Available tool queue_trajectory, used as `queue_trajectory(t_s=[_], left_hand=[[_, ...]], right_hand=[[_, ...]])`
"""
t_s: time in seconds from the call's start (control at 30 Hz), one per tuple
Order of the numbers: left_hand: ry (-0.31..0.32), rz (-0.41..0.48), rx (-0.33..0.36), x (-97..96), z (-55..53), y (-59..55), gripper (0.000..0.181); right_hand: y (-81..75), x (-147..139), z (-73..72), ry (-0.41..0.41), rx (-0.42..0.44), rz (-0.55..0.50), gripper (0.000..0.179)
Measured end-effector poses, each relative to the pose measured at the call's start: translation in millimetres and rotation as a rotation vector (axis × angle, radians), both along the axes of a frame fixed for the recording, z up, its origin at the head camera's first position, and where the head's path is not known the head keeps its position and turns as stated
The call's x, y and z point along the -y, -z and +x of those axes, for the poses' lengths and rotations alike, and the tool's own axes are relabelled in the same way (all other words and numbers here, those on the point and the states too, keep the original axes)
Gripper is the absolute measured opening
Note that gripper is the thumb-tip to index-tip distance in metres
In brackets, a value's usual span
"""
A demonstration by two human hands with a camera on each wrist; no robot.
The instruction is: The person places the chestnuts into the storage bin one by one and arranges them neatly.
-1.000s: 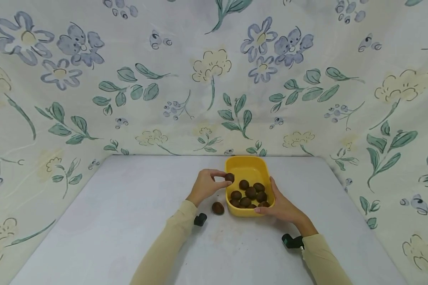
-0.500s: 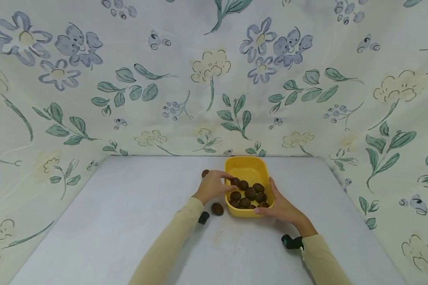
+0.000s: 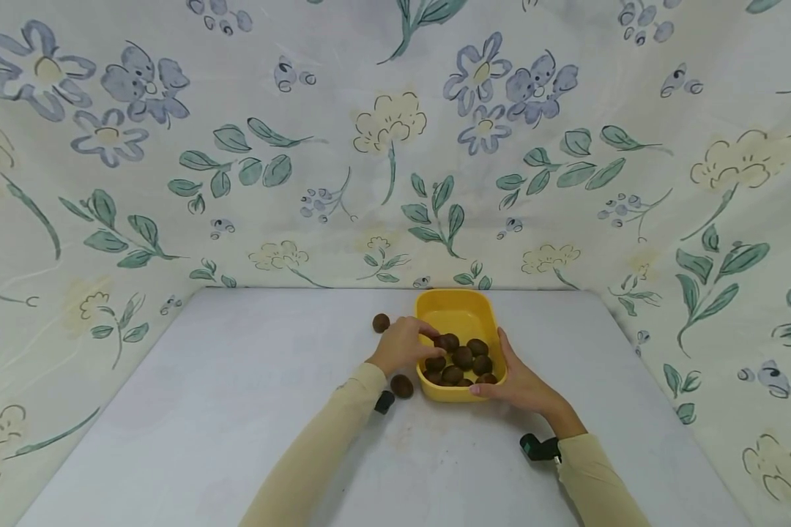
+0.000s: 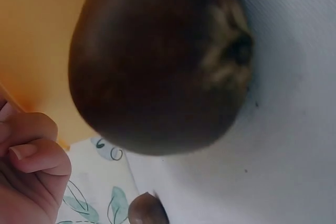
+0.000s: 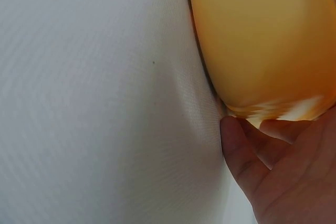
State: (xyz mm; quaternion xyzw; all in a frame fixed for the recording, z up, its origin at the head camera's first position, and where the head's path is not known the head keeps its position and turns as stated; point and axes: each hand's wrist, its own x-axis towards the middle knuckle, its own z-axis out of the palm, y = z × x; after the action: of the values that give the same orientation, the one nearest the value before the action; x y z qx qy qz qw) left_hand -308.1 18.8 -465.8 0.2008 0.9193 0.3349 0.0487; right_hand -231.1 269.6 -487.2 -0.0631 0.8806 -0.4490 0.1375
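In the head view my left hand [image 3: 405,345] reaches over the left rim of a yellow plastic box [image 3: 458,394], pinching a brown chestnut [image 3: 442,342] between thumb and fingers. Several more chestnuts [image 3: 462,357] lie in the near half of the box. My right hand [image 3: 527,380] grips the box at its near right corner, thumb over the front rim and fingers along the side. In the right wrist view its fingers [image 5: 244,150] press against the box wall [image 5: 257,45]. Curled left fingers [image 4: 37,150] show in the left wrist view; the pinched chestnut is hidden there.
Two loose chestnuts lie on the white table [image 3: 204,410] left of the box: one chestnut [image 3: 402,386] near the left wrist, another chestnut [image 3: 381,323] farther back. A flowered cloth [image 3: 329,183] hangs behind the table.
My left hand has moved right and slightly down into the box with the pinched chestnut. The loose chestnut at the back has come into sight behind it. My right hand keeps its place.
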Motion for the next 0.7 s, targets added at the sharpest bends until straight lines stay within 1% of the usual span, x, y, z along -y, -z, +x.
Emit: queue_trajectory(t_s=[0.2, 0.47, 0.7], left_hand=[[-0.005, 0.027, 0.064, -2.7, 0.5, -2.0, 0.036], [0.017, -0.020, 0.072, -5.6, -1.8, -4.7, 0.035], [0.018, -0.062, 0.096, -8.4, -5.5, -4.0, 0.036]], right_hand=[[0.2, -0.8, 0.0, -0.010, -0.006, -0.011, 0.136], [-1.0, -2.4, 1.1, -0.010, -0.005, -0.012, 0.134], [0.3, -3.2, 0.5, -0.016, -0.010, -0.014, 0.135]])
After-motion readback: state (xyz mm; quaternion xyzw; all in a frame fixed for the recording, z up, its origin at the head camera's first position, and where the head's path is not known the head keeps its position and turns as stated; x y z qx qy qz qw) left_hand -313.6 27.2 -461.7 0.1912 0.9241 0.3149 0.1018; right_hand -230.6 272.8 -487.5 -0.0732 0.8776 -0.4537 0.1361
